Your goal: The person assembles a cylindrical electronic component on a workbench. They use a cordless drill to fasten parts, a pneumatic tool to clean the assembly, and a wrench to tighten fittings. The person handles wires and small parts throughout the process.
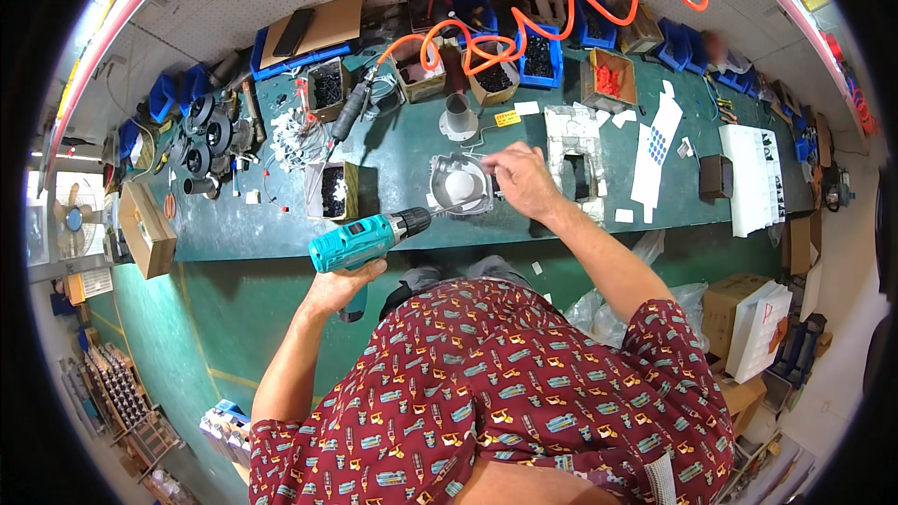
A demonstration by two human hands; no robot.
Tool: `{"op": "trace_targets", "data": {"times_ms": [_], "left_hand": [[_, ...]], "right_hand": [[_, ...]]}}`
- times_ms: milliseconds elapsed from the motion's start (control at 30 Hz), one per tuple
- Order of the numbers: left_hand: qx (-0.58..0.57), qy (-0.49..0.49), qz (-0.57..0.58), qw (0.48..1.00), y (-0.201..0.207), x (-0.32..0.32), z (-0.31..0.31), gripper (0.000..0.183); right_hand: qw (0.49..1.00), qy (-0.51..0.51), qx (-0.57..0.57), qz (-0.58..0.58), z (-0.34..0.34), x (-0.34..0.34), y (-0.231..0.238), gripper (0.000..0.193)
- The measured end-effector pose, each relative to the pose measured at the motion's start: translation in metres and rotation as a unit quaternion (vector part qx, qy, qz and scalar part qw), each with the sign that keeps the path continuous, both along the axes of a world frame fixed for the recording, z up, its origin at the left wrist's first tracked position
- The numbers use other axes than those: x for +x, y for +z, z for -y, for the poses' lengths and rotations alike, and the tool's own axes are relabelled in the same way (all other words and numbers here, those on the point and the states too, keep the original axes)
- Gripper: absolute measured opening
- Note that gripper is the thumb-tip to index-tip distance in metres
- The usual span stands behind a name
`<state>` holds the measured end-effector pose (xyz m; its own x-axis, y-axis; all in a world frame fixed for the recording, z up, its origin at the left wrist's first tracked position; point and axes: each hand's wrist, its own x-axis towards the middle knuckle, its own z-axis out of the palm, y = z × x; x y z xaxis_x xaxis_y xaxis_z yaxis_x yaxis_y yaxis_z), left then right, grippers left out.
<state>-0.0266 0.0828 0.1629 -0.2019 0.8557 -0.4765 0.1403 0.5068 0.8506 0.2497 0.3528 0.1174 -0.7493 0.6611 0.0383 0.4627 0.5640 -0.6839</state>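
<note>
Resting on the worktop (pixel 398 194), one grey housing (pixel 460 185) is touched by the right hand (pixel 526 182), fingers curled; whether anything is pinched cannot be determined. One teal drill (pixel 354 241) is gripped by the left hand (pixel 342 288), its bit (pixel 441 211) at the housing.

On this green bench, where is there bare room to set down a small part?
On the green bench, one patch lies between the front carton of dark parts and the grey housing; another between the white sheet and the small brown box. Crowded: at left, around the black wheels, and along the back, by the blue bins.
</note>
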Motion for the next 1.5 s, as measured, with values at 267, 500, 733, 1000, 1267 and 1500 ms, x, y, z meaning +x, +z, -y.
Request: {"op": "trace_targets", "data": {"times_ms": [267,500,733,1000,1267,1500], "left_hand": [[0.021,-0.04,-0.075,0.996,0.018,0.006,-0.016,0.033],[0.045,-0.208,-0.201,0.956,0.093,0.011,-0.089,0.039],[0.053,-0.449,-0.434,0.779,0.157,0.071,-0.186,0.026],[-0.027,-0.457,-0.453,0.765,0.165,0.097,-0.206,0.022],[-0.034,-0.355,-0.442,0.823,0.166,0.1,-0.179,0.033],[0.141,-0.014,-0.355,0.924,0.169,0.052,-0.077,0.03]], "right_hand": [[0.969,-0.1,-0.132,-0.184,0.008,-0.007,-0.065,0.035],[0.962,-0.099,-0.179,-0.181,0.008,-0.013,-0.066,0.037],[0.968,-0.074,-0.15,-0.187,0.009,-0.017,-0.07,0.036],[0.981,-0.057,-0.049,-0.181,0.008,-0.015,-0.08,0.037],[0.977,-0.084,-0.149,-0.129,0.003,-0.012,-0.069,0.04],[0.971,-0.077,-0.177,-0.141,0.0,-0.007,-0.078,0.04]]}}
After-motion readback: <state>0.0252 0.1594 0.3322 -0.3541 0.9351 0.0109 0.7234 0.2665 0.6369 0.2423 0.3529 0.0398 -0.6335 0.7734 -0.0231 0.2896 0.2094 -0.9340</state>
